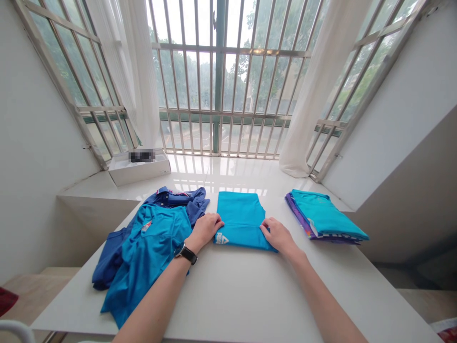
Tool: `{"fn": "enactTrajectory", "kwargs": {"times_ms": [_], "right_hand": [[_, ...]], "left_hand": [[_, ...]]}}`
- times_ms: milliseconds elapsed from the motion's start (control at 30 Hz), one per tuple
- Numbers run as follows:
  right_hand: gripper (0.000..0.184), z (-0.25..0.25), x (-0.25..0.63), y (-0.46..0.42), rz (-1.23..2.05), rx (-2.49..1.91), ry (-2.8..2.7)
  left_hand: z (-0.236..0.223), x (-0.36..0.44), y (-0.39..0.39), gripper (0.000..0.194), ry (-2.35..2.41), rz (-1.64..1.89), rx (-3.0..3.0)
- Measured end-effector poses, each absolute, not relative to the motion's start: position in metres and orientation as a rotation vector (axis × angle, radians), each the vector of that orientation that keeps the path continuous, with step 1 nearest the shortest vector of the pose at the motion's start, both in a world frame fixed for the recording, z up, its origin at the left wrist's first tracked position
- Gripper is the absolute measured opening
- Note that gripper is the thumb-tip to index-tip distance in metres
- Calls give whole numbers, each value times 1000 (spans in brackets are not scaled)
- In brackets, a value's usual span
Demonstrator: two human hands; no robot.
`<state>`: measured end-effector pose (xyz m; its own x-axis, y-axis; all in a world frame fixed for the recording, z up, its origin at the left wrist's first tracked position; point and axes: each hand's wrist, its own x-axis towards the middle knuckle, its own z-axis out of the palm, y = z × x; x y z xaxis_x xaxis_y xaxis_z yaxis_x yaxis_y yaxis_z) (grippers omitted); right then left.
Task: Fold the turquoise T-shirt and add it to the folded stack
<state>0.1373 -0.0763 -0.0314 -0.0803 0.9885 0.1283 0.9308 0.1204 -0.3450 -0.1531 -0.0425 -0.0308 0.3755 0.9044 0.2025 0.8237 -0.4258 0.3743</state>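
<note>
One unreadable white logo point(222, 239) on a turquoise shirt point(240, 219) by left hand point(204, 231)

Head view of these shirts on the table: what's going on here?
A person has both bare hands on a folded turquoise shirt lying on a white table. The left hand, with a black watch on its wrist, is at the shirt's left edge, and the right hand is at its right edge. A rumpled heap of turquoise and darker blue shirts lies to the left, and a folded turquoise-and-purple stack lies to the right.
</note>
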Motion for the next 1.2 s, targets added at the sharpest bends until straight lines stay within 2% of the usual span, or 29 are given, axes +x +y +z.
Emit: {"fn": "enactTrajectory", "kwargs": {"times_ms": [267,700,1200], "right_hand": [[18,-34,138,-75,250,-1879,-2011],[18,-33,138,-76,222,-1869,-2026],[18,-31,138,-77,224,-1884,-2027]], "left_hand": [[-33,-153,-43,22,1568,596,2385],[-34,-153,-45,12,1351,782,2396],[-36,-157,-44,18,1313,807,2352]]}}
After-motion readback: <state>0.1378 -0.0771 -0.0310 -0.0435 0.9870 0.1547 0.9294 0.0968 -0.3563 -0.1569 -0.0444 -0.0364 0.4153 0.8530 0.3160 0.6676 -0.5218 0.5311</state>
